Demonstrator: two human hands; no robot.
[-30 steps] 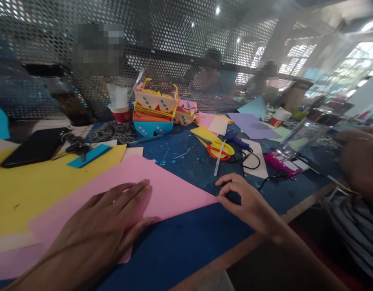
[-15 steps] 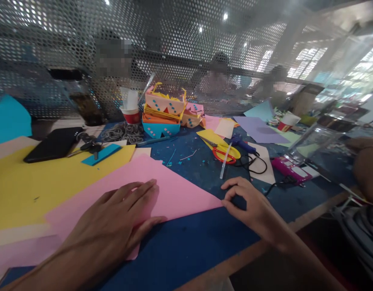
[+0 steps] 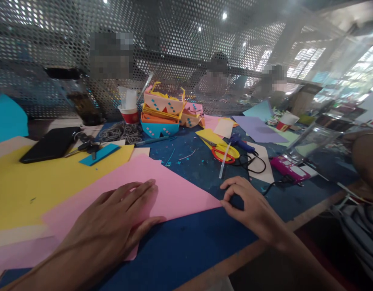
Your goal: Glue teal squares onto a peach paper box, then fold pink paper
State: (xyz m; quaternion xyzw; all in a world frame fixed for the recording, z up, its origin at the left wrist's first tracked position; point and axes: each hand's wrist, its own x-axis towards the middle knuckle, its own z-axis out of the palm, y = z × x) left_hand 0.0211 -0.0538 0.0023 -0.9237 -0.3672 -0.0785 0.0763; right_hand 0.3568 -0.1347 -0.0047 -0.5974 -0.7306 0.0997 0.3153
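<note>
A pink paper sheet (image 3: 174,188) lies folded on the blue table (image 3: 189,246), its point aimed right. My left hand (image 3: 114,226) lies flat on the sheet with fingers stretched out, pressing it down. My right hand (image 3: 250,206) sits at the sheet's right tip, thumb and forefinger pinched together on that corner. A yellow sheet (image 3: 38,186) lies under the pink one at the left.
Red-handled scissors (image 3: 224,155), a glue gun with black cord (image 3: 244,147), a pink device (image 3: 289,169), stacked paper boats (image 3: 160,113), a red cup (image 3: 128,111), a black phone (image 3: 49,145), keys (image 3: 88,145). Another person's arm (image 3: 366,165) at right. Perforated metal screen behind, people beyond it.
The view shifted slightly left and up a second ago, then steadied. Both hands keep their places on the pink sheet; my right fingers stay pinched at its tip.
</note>
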